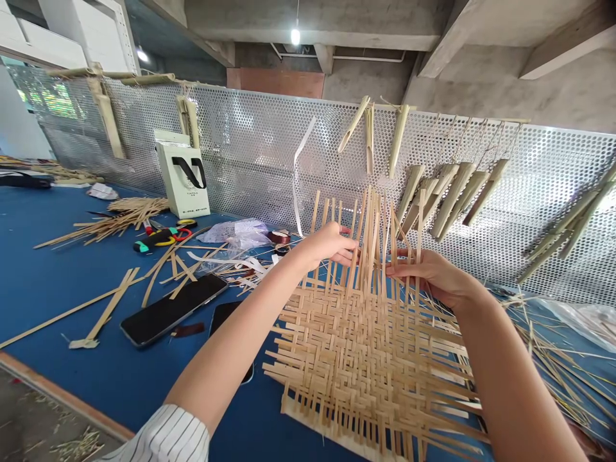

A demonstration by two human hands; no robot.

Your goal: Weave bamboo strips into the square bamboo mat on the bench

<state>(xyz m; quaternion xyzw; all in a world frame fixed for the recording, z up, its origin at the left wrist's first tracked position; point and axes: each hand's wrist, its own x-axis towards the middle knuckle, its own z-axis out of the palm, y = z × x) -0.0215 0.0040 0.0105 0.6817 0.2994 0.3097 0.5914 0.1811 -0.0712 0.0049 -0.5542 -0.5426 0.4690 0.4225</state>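
A woven mat of flat bamboo strips [370, 366] lies on the blue table [58, 282], its far strips bent upward. My left hand [330, 247] is closed around some of the upright strips [370, 231] at the mat's far edge. Just right of it, my right hand [433, 273] pinches the same bunch of strips. Both forearms stretch over the mat.
Two dark phones [173, 310] lie left of the mat. Loose bamboo strips [120, 215], scissors [161, 239], plastic wrap [238, 232] and a white paper bag [183, 173] sit further left. A perforated metal screen [250, 154] with hanging bamboo pieces backs the table.
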